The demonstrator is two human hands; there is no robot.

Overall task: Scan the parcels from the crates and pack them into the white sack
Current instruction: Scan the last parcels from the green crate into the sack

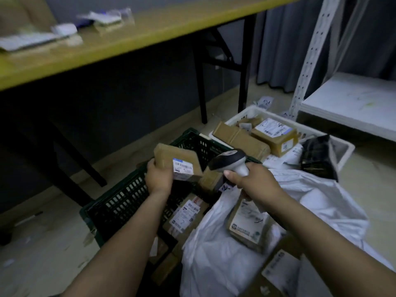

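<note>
Two hands were at work over the dark green crate. The left hand had its fingers closed around a small brown parcel, tilted so the label faced the scanner; the right hand was wrapped tight on the scanner's grip, its head just beside the label, presumably to read the barcode. Below the right fingers the white sack lay open with a labelled box already inside. More parcels sat in the crate beneath the left wrist. Beyond the right fingers stood a white crate of boxes. Nothing blocked the short drop into the sack.
</note>
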